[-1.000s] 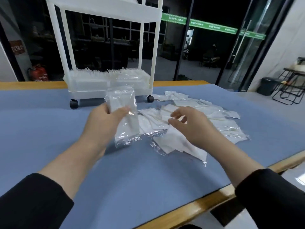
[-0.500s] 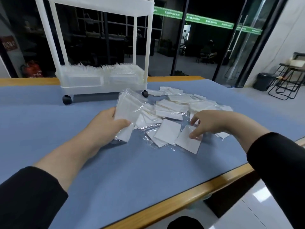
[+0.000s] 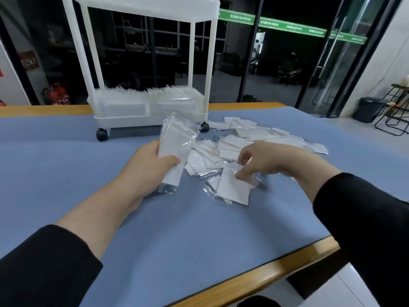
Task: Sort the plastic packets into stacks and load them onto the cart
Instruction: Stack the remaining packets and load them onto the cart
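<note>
Since half a second ago the right hand point(image 3: 263, 159) has drawn in from the pile's right edge to its near side, and its thumb and fingers now pinch the top of the nearest packet point(image 3: 232, 188); the left hand has stayed where it was.

At far left, behind the glass, stands a red fire extinguisher point(image 3: 58, 94). On the blue worktop point(image 3: 66, 173) the white cart point(image 3: 150, 103) sits on its castors, its bottom tray filled with upright rows of packets. Just in front of it the left hand point(image 3: 146, 165) has its grip clamped on a stack of packets point(image 3: 174, 149), thumb across the front, fingers behind, the stack tilted with its lower end close to the worktop. To the right lies the loose pile of packets point(image 3: 241, 140), spread from near the cart's right castor toward the worktop's right side. The packet in the right grip lies at the pile's near edge, its lower part flat on the worktop. Black sleeves cover both forearms. Far right, on the floor, are a dark bin point(image 3: 368, 108) and a black-framed chair point(image 3: 396, 111).
</note>
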Demonstrator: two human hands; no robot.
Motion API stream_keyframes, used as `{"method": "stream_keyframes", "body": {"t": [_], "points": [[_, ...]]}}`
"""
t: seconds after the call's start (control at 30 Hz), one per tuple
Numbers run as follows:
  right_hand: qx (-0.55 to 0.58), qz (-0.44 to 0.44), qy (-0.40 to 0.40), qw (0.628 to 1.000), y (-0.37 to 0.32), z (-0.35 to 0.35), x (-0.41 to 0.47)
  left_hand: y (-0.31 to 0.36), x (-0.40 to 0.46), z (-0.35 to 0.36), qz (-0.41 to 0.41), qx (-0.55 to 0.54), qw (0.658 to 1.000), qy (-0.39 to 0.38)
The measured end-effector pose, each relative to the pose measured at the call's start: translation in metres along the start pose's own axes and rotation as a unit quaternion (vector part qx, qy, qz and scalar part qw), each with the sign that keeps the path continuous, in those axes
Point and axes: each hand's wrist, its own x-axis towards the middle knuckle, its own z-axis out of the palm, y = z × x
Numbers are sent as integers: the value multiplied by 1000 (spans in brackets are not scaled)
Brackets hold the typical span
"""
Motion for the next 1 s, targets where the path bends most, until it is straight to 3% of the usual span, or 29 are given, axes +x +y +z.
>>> {"method": "stream_keyframes", "body": {"t": [0.23,0.43,0.6,0.77,0.9,1.0], "points": [[-85,7,-49,995,-14,-4,-6,0,0,1,2,-2,1000,3],[-79,1,-74,994,-15,-3,-8,1,0,-1,5,-3,1000,6],[60,-27,-6,998,-3,2,-12,0,1,-4,6,-21,1000,17],[317,-167,56,932,-13,-15,-25,1,4,-4,5,-62,997,34],[349,-230,84,905,-58,-14,-23,7,-1,-2,-5,-136,991,14],[367,-219,150,892,-87,1,-4,9,-4,-3,-8,-180,984,-9]]}}
